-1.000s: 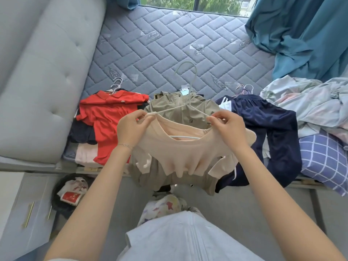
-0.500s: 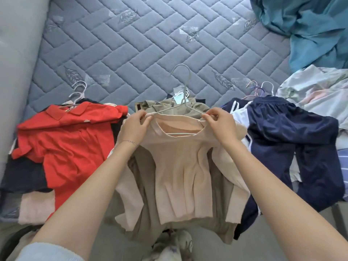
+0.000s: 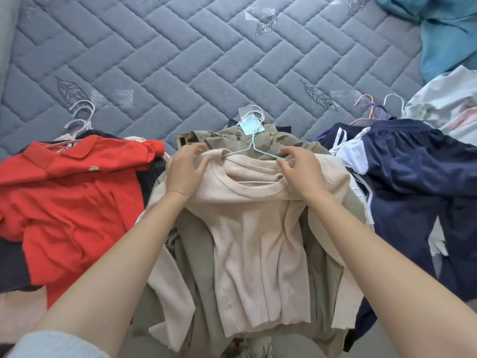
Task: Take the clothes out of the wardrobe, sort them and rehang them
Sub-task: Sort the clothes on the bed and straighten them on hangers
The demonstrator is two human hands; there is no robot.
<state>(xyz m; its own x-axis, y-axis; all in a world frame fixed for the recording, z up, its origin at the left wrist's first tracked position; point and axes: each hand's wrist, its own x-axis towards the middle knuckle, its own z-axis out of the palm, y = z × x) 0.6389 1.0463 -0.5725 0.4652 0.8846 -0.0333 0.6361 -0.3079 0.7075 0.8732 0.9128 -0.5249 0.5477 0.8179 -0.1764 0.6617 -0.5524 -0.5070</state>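
A beige ribbed sweater (image 3: 260, 244) on a pale wire hanger (image 3: 254, 148) lies flat on top of an olive jacket (image 3: 273, 142) in the middle pile on the bed. My left hand (image 3: 185, 169) rests on the sweater's left shoulder with its fingers spread. My right hand (image 3: 300, 165) sits on the right shoulder, fingers curled over the fabric and the hanger's arm. A red polo shirt (image 3: 67, 197) on a hanger tops the left pile. Navy trousers (image 3: 418, 192) with white stripes top the right pile.
All piles lie along the near edge of a grey quilted mattress (image 3: 206, 60). Teal fabric (image 3: 444, 34) is bunched at the far right, with pale crumpled bedding (image 3: 449, 107) below it. Several hanger hooks (image 3: 374, 109) stick out behind the navy pile, and white ones (image 3: 80, 117) behind the red pile.
The sweater, held up by its shoulders a second ago, now lies on the olive jacket. My left hand's fingers have spread. My view has moved closer over the bed.
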